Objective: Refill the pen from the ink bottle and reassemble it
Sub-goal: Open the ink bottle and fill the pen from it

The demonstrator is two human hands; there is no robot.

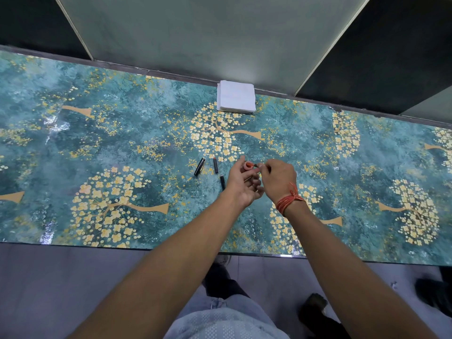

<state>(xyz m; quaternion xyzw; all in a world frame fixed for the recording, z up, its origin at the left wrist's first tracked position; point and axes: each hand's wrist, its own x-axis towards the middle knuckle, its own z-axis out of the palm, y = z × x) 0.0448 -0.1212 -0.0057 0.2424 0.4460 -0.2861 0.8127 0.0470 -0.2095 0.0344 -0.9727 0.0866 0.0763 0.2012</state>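
On the long table (102,152) covered in glossy teal sheet printed with golden blossom trees, both bare hands meet just right of centre. The left hand (242,183) is turned palm up, its thumb and forefinger in a narrow grip around a small round ink bottle with a reddish-orange open mouth (249,165), held just above the table. The right hand (277,181), with a band of red thread (289,200) tied at the wrist, has its fingers pinched closed on a thin dark pen part (256,165) whose tip lies at the rim of the bottle's mouth; which part it is cannot be told at this size.

Three loose pen pieces lie on the table just left of the hands: a black cap with a clip (199,166) farthest left, a dark grey tube with an orange tip (215,164) beside it, and a short black piece (222,182) nearer, close to the left hand's heel. They lie apart from one another.

At the far edge of the table sits a square stack of white paper napkins (236,99), well apart from the hands.
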